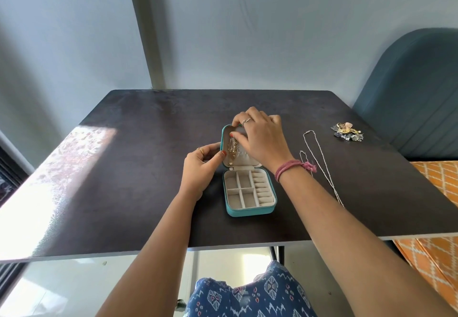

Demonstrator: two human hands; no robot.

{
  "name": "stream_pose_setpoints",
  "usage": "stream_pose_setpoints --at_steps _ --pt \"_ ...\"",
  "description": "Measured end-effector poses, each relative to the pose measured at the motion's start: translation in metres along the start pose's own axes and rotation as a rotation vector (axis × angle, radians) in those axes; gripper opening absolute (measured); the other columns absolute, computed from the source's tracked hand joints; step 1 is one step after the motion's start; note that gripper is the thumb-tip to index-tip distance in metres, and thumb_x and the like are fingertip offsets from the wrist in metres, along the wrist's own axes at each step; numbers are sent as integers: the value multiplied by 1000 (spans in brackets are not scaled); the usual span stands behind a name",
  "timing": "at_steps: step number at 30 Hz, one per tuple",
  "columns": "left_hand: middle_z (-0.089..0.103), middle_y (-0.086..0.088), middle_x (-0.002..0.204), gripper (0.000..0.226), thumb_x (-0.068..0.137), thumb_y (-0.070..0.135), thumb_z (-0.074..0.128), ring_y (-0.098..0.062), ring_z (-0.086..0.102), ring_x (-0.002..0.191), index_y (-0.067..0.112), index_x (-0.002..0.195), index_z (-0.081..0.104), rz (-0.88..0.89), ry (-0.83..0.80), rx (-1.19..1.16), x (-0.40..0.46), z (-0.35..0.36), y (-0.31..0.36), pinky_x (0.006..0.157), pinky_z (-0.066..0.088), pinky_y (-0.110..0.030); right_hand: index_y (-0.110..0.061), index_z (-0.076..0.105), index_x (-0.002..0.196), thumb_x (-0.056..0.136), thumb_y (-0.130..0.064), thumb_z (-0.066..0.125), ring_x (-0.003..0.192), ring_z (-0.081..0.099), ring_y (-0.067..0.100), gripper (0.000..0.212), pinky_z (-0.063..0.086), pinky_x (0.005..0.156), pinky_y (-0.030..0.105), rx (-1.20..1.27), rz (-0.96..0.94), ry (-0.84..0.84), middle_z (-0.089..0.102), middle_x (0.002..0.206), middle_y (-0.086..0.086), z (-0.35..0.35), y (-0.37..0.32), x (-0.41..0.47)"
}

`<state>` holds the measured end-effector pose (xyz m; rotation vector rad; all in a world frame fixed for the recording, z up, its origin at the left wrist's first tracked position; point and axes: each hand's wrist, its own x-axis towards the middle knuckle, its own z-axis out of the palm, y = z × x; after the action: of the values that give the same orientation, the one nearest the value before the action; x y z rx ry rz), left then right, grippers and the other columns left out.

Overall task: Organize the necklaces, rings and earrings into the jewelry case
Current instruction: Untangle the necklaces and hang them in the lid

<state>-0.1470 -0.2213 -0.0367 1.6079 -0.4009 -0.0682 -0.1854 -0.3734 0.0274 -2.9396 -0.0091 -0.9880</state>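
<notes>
Both your hands work at the teal jewelry case (250, 211) on the dark desk (138, 168) w/ sun patch: left hand (200, 168) grips lid, right hand (260, 140) pinches gold necklace (233, 147); blue wall behind.

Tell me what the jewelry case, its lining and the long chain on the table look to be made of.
Jewelry case: teal shell, likely faux leather, with a smooth matte skin. Lining: cream, velvet-like fabric, soft and unshiny. Long chain: silver-toned metal, with thin bright links.

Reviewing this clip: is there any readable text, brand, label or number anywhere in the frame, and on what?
None readable.
Jewelry case: no brand or label shows on its teal shell or beige lining.
Table, wall and chair: no lettering.
Patterned blue garment: shapes only, no letters.
</notes>
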Motion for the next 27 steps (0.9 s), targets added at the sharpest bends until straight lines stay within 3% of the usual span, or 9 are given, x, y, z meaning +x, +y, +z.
stream_pose_setpoints --at_steps 3,10,14,19,23,27 --pt "73 9 98 21 91 14 64 -1 69 89 17 111 69 0 -10 -11 0 0 1 74 53 -13 -24 57 105 87 -35 66 98 57 15 23 32 81 33 125 89 -46 53 99 -8 0 1 4" --pt "73 7 100 22 91 14 65 -2 69 91 16 112 69 -12 -14 -24 1 -1 0 75 53 -13 -27 52 95 76 -29 78 87 50 9 33 29 76 30 469 386 -103 50 93 -7 -3 2 13" --pt "73 6 100 23 90 13 65 -3 69 91 15 113 69 -15 -11 -38 0 -1 1 75 54 -14 -29 52 93 74 -21 79 84 49 9 34 41 82 37 527 417 -108 50 94 -6 -5 3 14" --pt "73 11 96 22 91 13 65 -1 70 88 15 112 69 -23 -7 -49 -1 -1 2 71 52 -12 -26 58 99 69 -19 83 88 45 9 40 47 89 46 547 426 -7 43 99 -5 1 2 4" --pt "73 11 95 21 91 12 65 -1 69 88 14 111 69 -21 -8 -59 -1 -1 2 71 52 -12 -18 58 112 70 -15 82 95 41 10 48 46 90 41 559 482 139 39 103 -3 10 -1 -10" --pt "72 14 93 21 91 13 65 1 69 87 15 111 69 -28 -4 -51 -1 0 2 70 52 -11 -17 55 118 70 -18 83 101 41 12 55 45 93 37 561 485 171 38 106 -3 16 -4 -17"
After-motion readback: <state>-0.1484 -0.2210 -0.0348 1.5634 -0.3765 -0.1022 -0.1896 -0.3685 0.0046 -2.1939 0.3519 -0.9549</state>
